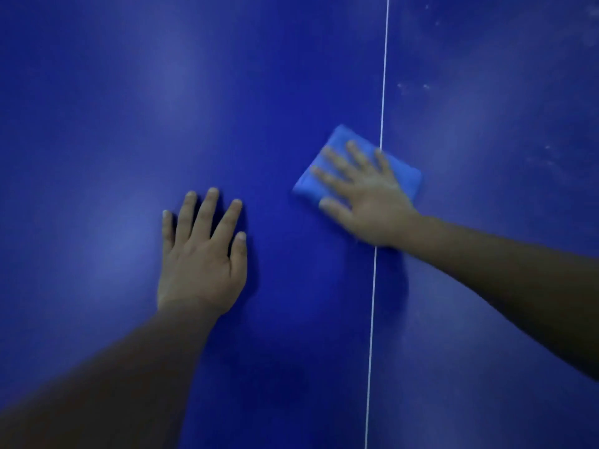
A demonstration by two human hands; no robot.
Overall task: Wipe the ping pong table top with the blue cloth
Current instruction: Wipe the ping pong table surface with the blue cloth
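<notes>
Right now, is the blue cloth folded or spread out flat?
Folded. The blue cloth forms a small thick pad with rounded edges, lying across the white line under the flat right hand.

No text, label, brand or number can be read anywhere. The dark blue ping pong table top (291,76) bears none.

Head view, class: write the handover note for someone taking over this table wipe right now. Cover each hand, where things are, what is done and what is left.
Left hand: flat on the table top, fingers straight, holding nothing.
Right hand: fingers spread, pressing the folded blue cloth onto the table, across the white centre line.
Done: cannot tell how much has been wiped.
Left: pale specks show right of the line, further away; wipe there.
</notes>
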